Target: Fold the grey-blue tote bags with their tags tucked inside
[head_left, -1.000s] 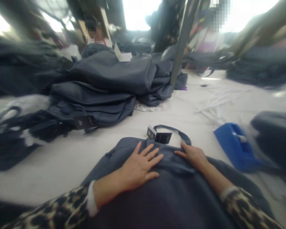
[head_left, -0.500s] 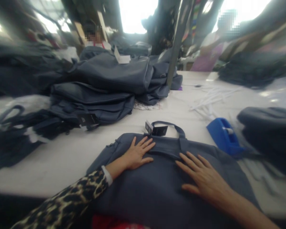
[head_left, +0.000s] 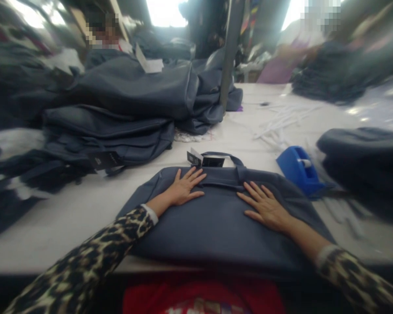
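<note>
Our left hand [head_left: 185,188] and right hand [head_left: 265,206] spread flat, fingers apart, pressing grey bag [head_left: 216,226] onto white table [head_left: 68,235], holding it smooth and steady. Black tag [head_left: 203,160] sits by handle [head_left: 239,159]; blue tape dispenser [head_left: 298,170] just right.

"What do we make of the bag [head_left: 216,226]?"

"We read it as cloth, matt and fairly smooth, with only a faint sheen along its folds."

"And the tag [head_left: 212,162]?"

"We take that for black paper card, matt, with a pale card beside it."

"The tape dispenser [head_left: 298,171]?"

"Blue plastic, smooth and glossy."

"The pole [head_left: 231,48]?"

"We'd say metal, dull grey and smooth."

"What about the surface [head_left: 68,231]?"

"White and smooth, with a soft shine, though we can't tell its material."

"The sleeve [head_left: 81,257]?"

"A printed cloth, matt and soft-looking."
</note>
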Action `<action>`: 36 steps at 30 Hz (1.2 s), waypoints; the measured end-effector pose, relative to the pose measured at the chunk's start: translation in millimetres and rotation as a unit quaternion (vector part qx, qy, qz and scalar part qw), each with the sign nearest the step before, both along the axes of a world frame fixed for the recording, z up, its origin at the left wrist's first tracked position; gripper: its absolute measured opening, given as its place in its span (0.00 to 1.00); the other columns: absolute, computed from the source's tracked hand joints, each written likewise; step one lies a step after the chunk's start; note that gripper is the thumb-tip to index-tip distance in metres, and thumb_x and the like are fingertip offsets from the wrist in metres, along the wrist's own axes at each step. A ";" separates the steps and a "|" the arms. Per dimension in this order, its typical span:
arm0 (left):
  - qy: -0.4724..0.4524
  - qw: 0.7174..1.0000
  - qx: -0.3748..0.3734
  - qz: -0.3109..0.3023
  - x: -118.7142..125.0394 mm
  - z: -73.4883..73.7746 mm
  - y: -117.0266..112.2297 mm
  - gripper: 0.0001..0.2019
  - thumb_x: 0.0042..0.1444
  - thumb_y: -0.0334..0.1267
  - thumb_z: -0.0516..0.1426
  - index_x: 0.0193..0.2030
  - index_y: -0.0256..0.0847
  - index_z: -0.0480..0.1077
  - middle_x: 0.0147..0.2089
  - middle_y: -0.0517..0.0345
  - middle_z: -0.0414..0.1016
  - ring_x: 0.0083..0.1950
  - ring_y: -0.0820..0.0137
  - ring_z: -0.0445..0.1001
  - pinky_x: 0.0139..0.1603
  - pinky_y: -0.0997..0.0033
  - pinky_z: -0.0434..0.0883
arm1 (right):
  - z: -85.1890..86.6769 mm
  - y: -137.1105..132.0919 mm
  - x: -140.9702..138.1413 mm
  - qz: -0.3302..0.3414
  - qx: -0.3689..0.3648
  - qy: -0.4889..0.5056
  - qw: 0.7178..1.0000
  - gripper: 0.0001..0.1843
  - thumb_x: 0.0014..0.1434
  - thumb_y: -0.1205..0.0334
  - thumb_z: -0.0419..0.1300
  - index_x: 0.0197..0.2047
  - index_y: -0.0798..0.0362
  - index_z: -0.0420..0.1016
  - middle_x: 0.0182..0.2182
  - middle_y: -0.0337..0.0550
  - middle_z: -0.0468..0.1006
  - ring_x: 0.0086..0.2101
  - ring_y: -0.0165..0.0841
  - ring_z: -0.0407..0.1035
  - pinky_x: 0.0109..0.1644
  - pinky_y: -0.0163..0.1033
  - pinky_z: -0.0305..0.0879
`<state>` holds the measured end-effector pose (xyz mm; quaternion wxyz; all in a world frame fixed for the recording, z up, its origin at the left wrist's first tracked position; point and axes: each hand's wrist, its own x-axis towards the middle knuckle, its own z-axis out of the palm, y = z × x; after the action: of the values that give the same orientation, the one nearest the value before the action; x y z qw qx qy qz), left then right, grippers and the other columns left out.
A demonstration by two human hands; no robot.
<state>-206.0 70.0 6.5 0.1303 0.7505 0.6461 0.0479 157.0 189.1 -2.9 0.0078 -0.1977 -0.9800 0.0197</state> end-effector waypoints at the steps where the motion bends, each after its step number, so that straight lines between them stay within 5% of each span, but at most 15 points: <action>1: 0.003 1.000 0.000 0.004 -4.6 0.3 7.7 0.34 0.68 0.59 0.47 0.76 0.54 0.41 0.79 0.54 0.39 0.79 0.52 0.35 0.70 0.27 0.32 | -0.7 9.1 -6.7 0.003 0.001 -0.002 1.000 0.32 0.71 0.43 0.48 0.74 0.38 0.47 0.75 0.47 0.39 0.72 0.47 0.35 0.71 0.62 0.40; 7: 0.025 0.999 0.012 0.026 -13.6 18.0 23.6 0.32 0.71 0.51 0.45 0.77 0.51 0.38 0.79 0.50 0.39 0.79 0.53 0.36 0.70 0.26 0.36 | -6.4 42.7 -30.7 0.009 0.010 0.007 1.000 0.32 0.72 0.42 0.47 0.74 0.41 0.50 0.74 0.49 0.39 0.72 0.46 0.33 0.72 0.59 0.36; 12: 0.026 1.000 0.013 -0.005 12.0 37.0 -30.5 0.30 0.72 0.50 0.43 0.76 0.56 0.38 0.79 0.53 0.39 0.79 0.55 0.38 0.72 0.31 0.40 | -6.9 39.6 -30.1 0.017 0.010 0.007 1.000 0.32 0.72 0.43 0.47 0.74 0.40 0.50 0.74 0.49 0.39 0.72 0.47 0.34 0.72 0.60 0.36; 16: 0.034 0.999 0.003 -0.032 24.9 30.8 -67.2 0.30 0.70 0.55 0.46 0.75 0.57 0.45 0.78 0.52 0.45 0.77 0.50 0.45 0.71 0.28 0.42 | 11.4 30.6 -29.5 0.014 0.007 -0.010 1.000 0.31 0.72 0.43 0.47 0.74 0.41 0.51 0.74 0.52 0.41 0.71 0.49 0.36 0.71 0.62 0.40; 20: 0.020 0.999 0.021 -0.039 24.6 23.4 -74.8 0.30 0.68 0.58 0.48 0.74 0.57 0.51 0.76 0.51 0.51 0.76 0.49 0.50 0.70 0.28 0.47 | 28.2 0.8 -16.2 0.004 0.002 -0.023 1.000 0.33 0.69 0.37 0.49 0.72 0.38 0.56 0.73 0.51 0.47 0.70 0.56 0.43 0.67 0.70 0.47; 26: -0.005 0.999 0.032 -0.035 28.3 29.1 -76.8 0.31 0.66 0.60 0.50 0.72 0.56 0.55 0.75 0.50 0.55 0.75 0.49 0.52 0.70 0.27 0.46 | -3.1 -31.0 13.6 -0.005 0.007 0.019 1.000 0.33 0.72 0.43 0.46 0.75 0.37 0.42 0.73 0.46 0.49 0.70 0.48 0.44 0.68 0.68 0.49; 33: -0.043 0.997 0.055 -0.023 31.8 34.9 -81.9 0.33 0.64 0.61 0.52 0.71 0.49 0.59 0.74 0.46 0.58 0.74 0.47 0.54 0.68 0.23 0.47 | -14.0 -10.3 13.9 0.031 0.028 0.031 0.999 0.32 0.70 0.43 0.44 0.74 0.35 0.44 0.71 0.44 0.53 0.67 0.51 0.52 0.63 0.71 0.58; 36: -0.042 0.990 0.127 0.046 34.8 38.3 -105.4 0.28 0.68 0.56 0.51 0.69 0.45 0.60 0.74 0.45 0.57 0.74 0.52 0.55 0.70 0.30 0.51 | -31.4 14.7 30.2 0.042 -0.009 -0.006 0.999 0.31 0.68 0.42 0.44 0.72 0.32 0.50 0.70 0.40 0.55 0.65 0.51 0.55 0.62 0.68 0.61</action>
<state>-171.2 -35.4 44.8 0.0588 0.7281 0.6624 0.1665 187.1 203.8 -34.3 -0.0004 -0.1567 -0.9872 0.0282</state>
